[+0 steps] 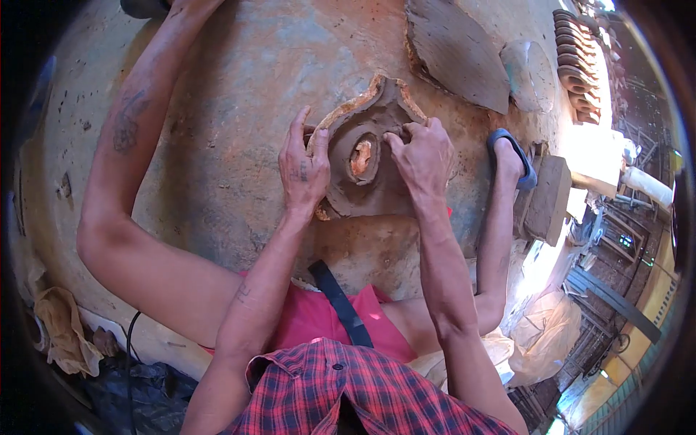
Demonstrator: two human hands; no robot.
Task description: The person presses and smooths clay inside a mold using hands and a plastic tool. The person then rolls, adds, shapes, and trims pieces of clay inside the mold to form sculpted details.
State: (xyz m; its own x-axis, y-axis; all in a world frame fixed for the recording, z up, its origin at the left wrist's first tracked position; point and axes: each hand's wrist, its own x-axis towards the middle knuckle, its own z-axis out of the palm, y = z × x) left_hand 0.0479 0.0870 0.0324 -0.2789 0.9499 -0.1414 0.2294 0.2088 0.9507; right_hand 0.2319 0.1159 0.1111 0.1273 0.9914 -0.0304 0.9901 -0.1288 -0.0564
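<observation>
Between my legs on the floor lies a mould (338, 114) with a rough orange-and-white rim and a pointed top. Wet grey clay (351, 199) lines its inside. Near the middle, a raised oval ring of clay surrounds an orange core (360, 157). My left hand (304, 167) grips the mould's left edge, thumb on the inner side and fingers over the rim. On the opposite edge, my right hand (424, 156) has its fingers curled at the rim and its thumb against the clay inside. The undersides of both hands are hidden.
A large flat clay slab (457, 54) lies on the floor beyond the mould, beside a smaller pale piece (528, 76). Clay blocks (547, 199) stand near my sandalled right foot (511, 159). Curved clay pieces (578, 65) are stacked farther off. Plastic sheeting (547, 337) lies lower right.
</observation>
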